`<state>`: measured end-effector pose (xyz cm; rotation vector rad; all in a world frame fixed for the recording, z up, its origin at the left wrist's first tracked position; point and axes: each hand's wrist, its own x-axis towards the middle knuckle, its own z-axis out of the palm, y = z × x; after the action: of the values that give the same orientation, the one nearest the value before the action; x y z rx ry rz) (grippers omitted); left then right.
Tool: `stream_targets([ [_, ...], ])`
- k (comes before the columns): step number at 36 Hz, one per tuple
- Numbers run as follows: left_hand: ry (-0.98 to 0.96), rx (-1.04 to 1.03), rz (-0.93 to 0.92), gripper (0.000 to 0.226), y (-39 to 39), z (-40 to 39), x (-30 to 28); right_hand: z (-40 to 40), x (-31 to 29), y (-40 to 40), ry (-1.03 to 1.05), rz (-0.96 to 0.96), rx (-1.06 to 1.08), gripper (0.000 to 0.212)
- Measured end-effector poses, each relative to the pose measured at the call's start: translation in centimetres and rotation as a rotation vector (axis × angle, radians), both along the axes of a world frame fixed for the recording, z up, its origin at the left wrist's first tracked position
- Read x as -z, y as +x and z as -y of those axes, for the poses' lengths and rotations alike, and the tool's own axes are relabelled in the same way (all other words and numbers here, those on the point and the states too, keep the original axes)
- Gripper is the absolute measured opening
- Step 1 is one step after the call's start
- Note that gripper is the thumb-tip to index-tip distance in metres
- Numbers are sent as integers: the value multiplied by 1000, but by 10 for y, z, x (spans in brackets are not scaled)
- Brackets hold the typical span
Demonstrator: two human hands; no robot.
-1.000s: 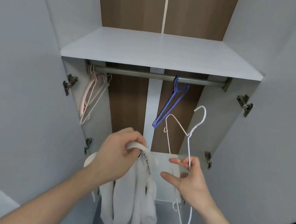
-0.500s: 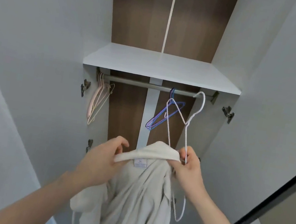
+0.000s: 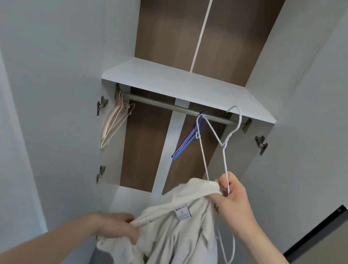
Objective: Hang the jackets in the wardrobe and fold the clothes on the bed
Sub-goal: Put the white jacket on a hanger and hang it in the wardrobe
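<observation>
Up front, the right hand [image 3: 232, 199] pinches both the thin white wire hanger [image 3: 224, 148] and the collar edge of the cream-white fleecy jacket [image 3: 177, 241], fingers curled round the wire where it meets the cloth. The hanger's hook stands up beside the right end of the metal wardrobe rail [image 3: 161, 104], just under the front edge of the white wardrobe shelf [image 3: 182, 83]; whether the hook touches the rail cannot be told. Its lower loop shows below the right wrist, beside the jacket.

Lower down, the left hand [image 3: 119, 225] grips a fold of the jacket's left side, fingers closed round the fabric. The jacket hangs between the two hands in front of the open wardrobe, collar uppermost, with a small white size label [image 3: 183, 213] facing the camera just under the collar.

On the rail, a bunch of pale pink and cream hangers [image 3: 115, 120] hangs at the far left end, against the side wall. A pair of blue hangers [image 3: 186, 139] hangs right of the white centre strip, just left of the white hanger's upper arm. Brown wood-grain back panels [image 3: 144, 141] show behind the rail and above the shelf.
</observation>
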<state>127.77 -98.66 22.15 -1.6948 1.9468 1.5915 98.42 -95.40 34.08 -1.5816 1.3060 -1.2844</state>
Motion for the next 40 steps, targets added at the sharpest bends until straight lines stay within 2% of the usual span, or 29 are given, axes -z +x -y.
stream_targets([
  [1,44,52,42,49,0,-2,-1,0,-2,-1,-2,-3,5,35],
  [3,71,131,143,26,-2,-6,1,-1,-5,-4,-2,1,15,36],
  [5,38,101,171,19,-1,-10,2,-1,-7,-9,0,4,38,35],
  [7,8,-56,37,18,2,-12,2,-2,-9,-13,5,-3,56,34],
  [10,-52,-388,-276,31,1,-11,-2,-2,-12,-18,14,-5,68,34],
  [13,-107,-571,-428,38,-1,-3,-10,0,-18,-21,30,0,67,34],
  [15,-178,-569,-456,24,0,1,-19,1,-22,-25,46,-5,79,35],
  [19,-629,-509,-367,6,2,9,-58,5,-27,-41,124,-86,95,40],
  [22,-822,-477,-389,9,2,16,-100,5,-22,-50,200,-204,67,39],
  [27,-923,-487,-512,8,-5,24,-161,-6,-13,-40,313,-307,-44,37],
  [30,-1002,-522,-556,13,-7,31,-187,-17,-11,-33,263,-279,-88,33],
  [35,-1033,-370,-358,21,-18,35,-186,-42,-27,-32,122,-366,-92,41],
  [40,-991,-461,-324,22,-9,45,-175,-70,-34,-41,37,-543,-68,38],
])
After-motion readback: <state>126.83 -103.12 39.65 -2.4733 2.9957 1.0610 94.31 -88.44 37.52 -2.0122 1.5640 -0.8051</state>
